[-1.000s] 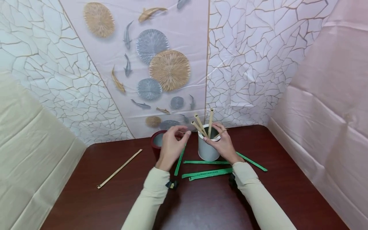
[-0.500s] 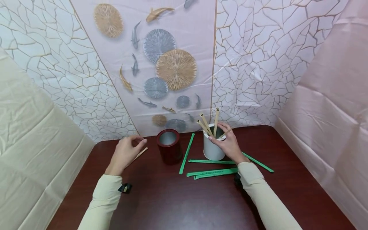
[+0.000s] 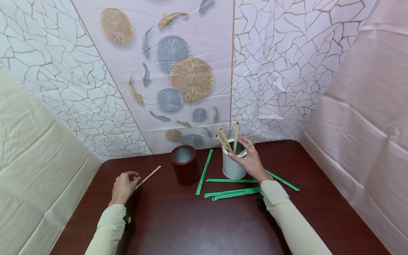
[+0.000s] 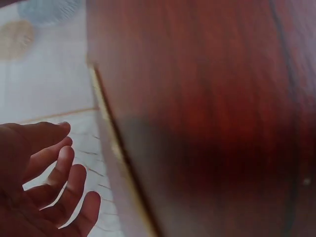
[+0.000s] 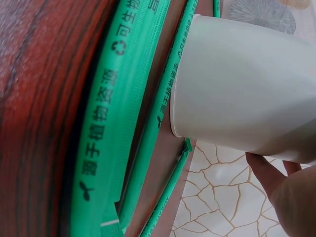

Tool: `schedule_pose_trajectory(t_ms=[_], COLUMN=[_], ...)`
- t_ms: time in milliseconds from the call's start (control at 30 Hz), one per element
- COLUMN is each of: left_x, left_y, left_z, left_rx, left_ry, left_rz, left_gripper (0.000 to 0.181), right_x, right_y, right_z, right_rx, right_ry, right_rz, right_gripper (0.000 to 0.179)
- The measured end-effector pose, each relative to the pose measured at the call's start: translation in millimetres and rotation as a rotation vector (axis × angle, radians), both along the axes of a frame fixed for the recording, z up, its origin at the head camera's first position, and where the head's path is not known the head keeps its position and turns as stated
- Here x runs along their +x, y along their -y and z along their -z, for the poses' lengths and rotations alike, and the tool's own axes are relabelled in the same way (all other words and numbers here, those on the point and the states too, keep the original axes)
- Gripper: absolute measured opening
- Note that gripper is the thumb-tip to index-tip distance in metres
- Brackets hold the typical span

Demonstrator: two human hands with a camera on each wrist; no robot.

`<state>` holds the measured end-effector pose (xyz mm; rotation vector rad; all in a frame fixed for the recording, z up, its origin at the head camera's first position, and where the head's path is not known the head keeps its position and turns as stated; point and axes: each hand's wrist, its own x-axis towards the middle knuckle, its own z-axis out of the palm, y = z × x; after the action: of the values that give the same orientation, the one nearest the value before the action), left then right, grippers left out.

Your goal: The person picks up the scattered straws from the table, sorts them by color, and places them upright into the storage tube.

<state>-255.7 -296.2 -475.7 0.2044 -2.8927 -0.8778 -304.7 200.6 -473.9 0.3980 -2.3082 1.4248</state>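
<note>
My left hand (image 3: 123,187) is over the table's left side beside a thin beige stick (image 3: 148,177). In the left wrist view its fingers are loosely bent and hold nothing, with the beige stick (image 4: 116,143) a little apart from them. My right hand (image 3: 250,163) grips the upper part of a white can (image 3: 232,168), thumb at the near rim and fingers on the far right side. Several beige sticks (image 3: 236,138) with dark tips stand in this can, leaning different ways. The right wrist view shows the can's smooth side (image 5: 247,84) with fingertips against it.
A dark red can (image 3: 185,168) with a grey inside stands left of the white one. Several green wrapped straws (image 3: 234,193) with printed writing lie around the white can; one straw (image 3: 204,173) lies between the cans. Patterned cloth (image 3: 271,71) hangs behind the table.
My left hand has moved from above the red can leftward and down to the beige stick on the table. My right hand stays on the white can.
</note>
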Motion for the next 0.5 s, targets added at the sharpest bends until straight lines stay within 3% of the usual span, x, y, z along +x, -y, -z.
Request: schedule_pose_trajectory(t_ms=[233,500], left_x=[-5.4,-7.4], left_y=[13.1,12.1], left_z=[22.7,25.2], left_rx=[0.015,0.015], left_ry=[0.06,0.108], left_rz=[-0.004,0.014], left_gripper=[0.027,0.018], right_x=[1.3,0.7], right_y=[-0.4,0.7], right_z=[-0.7,-0.6], right_rx=[-0.001,-0.003], right_ry=[-0.004,-0.002], right_rz=[-0.001,0.003], right_gripper=[0.07,0.069])
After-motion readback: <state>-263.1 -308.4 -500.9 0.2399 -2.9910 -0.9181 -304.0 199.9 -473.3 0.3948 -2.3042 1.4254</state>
